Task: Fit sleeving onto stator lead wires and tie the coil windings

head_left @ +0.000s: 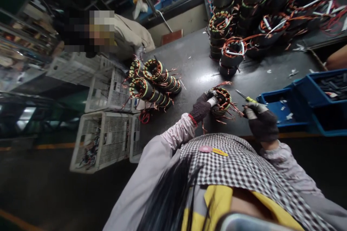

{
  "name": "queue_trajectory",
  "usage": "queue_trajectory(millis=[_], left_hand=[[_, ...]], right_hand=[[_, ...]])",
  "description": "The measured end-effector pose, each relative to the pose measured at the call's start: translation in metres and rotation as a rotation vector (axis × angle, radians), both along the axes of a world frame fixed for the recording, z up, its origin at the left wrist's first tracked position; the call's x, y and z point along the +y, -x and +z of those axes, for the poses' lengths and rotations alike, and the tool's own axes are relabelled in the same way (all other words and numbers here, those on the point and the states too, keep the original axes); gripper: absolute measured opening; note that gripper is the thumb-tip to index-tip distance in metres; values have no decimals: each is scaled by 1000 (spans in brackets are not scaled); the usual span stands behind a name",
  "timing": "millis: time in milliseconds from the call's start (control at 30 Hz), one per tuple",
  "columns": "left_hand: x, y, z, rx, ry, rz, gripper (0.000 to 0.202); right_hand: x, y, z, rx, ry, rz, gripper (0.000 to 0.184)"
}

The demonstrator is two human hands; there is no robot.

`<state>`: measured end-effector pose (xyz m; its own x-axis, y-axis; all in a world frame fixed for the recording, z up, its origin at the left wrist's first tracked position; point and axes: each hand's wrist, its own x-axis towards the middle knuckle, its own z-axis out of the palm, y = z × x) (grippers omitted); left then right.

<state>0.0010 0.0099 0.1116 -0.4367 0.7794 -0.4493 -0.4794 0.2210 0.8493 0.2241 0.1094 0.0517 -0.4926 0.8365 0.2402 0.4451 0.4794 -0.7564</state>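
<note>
A motor stator (225,101) with copper windings and loose wire ends stands on the dark table in front of me. My left hand (204,105), in a dark glove with pale fingertips, is closed on the stator's left rim. To the stator's right, my right hand (260,120), gloved alike, has its fingers pinched together at the ends of copper wires (237,111) that run out from the stator. A screwdriver (251,99) with a yellow handle lies just beyond the right hand's fingers, its shaft pointing away to the left. The handle's far end is close to a blue bin.
Stacked stators (155,85) lie at the left table edge, with more stacks (227,29) at the back right. Blue bins (282,106) stand at right. White plastic crates (101,140) are left of the table. Another person (132,34) is across from me; a forearm (337,59) shows far right.
</note>
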Motion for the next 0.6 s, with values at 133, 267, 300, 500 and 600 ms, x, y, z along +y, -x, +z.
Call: queue_trajectory(millis=[133, 267, 300, 500, 600], left_hand=[[2, -2, -2, 5, 28, -30, 29], [2, 3, -2, 95, -3, -98, 19], [2, 4, -1, 103, -8, -100, 19], [9, -5, 21, 33, -63, -166, 33], [15, -9, 29, -21, -78, -253, 37]], right_hand=[[0, 19, -5, -5, -2, 128, 26], [11, 33, 2, -96, 9, 239, 29], [16, 30, 8, -113, 7, 281, 30], [39, 10, 69, -29, 98, 186, 57], [36, 21, 87, 24, 176, 289, 41]])
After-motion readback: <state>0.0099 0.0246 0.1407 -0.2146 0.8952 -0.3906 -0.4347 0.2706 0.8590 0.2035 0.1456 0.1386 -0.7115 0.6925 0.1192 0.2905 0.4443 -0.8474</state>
